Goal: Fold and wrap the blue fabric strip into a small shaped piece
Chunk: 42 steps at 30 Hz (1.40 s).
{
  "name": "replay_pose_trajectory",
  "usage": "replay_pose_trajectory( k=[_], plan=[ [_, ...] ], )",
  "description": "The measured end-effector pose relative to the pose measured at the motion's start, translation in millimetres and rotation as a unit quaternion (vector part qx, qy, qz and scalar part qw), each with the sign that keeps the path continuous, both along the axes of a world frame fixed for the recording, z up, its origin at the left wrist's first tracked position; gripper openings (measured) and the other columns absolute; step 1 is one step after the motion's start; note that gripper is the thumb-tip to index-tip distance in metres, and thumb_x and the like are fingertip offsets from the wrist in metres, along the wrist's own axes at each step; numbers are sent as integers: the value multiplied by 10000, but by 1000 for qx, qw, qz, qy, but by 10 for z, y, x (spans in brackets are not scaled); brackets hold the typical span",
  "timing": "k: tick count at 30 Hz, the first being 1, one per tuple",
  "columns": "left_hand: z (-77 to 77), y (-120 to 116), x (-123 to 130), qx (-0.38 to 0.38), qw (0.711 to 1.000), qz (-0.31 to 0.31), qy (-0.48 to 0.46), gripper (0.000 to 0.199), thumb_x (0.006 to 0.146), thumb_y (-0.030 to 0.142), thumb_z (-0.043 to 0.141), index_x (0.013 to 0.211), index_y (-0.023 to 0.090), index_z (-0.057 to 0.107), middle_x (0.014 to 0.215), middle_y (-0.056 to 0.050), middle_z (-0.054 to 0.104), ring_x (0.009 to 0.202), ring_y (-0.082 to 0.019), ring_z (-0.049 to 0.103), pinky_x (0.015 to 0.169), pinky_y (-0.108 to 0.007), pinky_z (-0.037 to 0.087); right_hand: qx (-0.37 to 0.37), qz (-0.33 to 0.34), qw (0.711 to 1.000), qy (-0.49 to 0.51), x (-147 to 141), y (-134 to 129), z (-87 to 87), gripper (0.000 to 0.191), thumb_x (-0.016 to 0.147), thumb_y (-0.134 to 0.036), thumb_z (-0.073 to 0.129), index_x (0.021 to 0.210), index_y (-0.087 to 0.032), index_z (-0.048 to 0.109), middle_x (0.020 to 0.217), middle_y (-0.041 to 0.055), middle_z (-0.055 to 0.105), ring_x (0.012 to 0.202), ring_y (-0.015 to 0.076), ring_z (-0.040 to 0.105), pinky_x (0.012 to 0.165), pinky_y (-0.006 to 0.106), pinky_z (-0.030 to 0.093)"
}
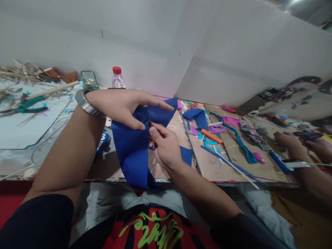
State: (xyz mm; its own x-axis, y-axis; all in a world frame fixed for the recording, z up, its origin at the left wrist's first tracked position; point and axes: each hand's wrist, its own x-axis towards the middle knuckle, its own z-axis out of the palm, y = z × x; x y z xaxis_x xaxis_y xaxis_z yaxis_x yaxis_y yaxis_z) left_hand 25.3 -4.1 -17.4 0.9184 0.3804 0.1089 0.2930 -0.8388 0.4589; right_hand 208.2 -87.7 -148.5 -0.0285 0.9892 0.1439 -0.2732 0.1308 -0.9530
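Observation:
A long piece of blue fabric (131,148) hangs over the table's front edge, its upper part folded to the right. My left hand (127,105) lies over the top of the fabric, with thumb and fingers spread apart and the thumb tip touching the cloth. Closed around a small dark-bladed tool, probably scissors (149,121), my right hand (166,143) is at the fabric's right edge. The blades meet the cloth just right of my left thumb. Their handles are mostly hidden by my right fingers.
Green-handled pliers (32,105) and wood sticks lie left. Behind my left hand stands a red-capped bottle (118,77). An orange cutter (211,136), blue scraps (198,116) and a teal strip (240,141) lie right. Another person's hands (292,143) work at the far right.

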Motion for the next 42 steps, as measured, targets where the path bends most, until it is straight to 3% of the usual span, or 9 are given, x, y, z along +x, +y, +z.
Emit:
replay_pose_trajectory(
  k=[6,16,32,37,42],
  plan=[
    [-18,10,31,13,999,-34,-9,775,832,309,706,1565,284,456,1554,-54,546,1412,-312,531,1152,-394,442,-17,0,1000,2,-1,-3,38,438,765,-552,842,1074,-246,793,666,-55,578,509,63,450,498,237,382],
    [17,-20,56,-8,999,-19,24,800,839,306,697,1586,277,412,1559,-61,540,1386,-300,548,1161,-414,427,-33,7,999,21,-12,-5,104,420,733,-531,857,1012,-224,790,577,-73,557,489,65,431,489,235,330],
    [-46,-36,89,-28,999,-39,16,868,805,283,721,1606,310,385,1580,-60,525,1402,-285,536,1153,-381,428,-42,18,999,20,0,-11,164,401,723,-566,854,823,-193,744,595,-50,561,502,65,445,485,226,334],
    [-40,-27,73,-8,999,-32,21,864,812,285,710,1609,296,378,1587,-59,514,1390,-295,546,1155,-374,427,-49,23,998,40,10,-16,141,399,713,-528,871,901,-194,761,606,-52,580,506,60,450,478,212,333],
    [-31,11,33,4,999,-30,-17,832,831,296,718,1599,241,402,1624,-82,462,1485,-332,443,1207,-410,386,-79,43,995,39,37,-77,66,438,691,-499,895,982,-209,744,617,-71,585,526,64,481,520,205,404]
  ],
)
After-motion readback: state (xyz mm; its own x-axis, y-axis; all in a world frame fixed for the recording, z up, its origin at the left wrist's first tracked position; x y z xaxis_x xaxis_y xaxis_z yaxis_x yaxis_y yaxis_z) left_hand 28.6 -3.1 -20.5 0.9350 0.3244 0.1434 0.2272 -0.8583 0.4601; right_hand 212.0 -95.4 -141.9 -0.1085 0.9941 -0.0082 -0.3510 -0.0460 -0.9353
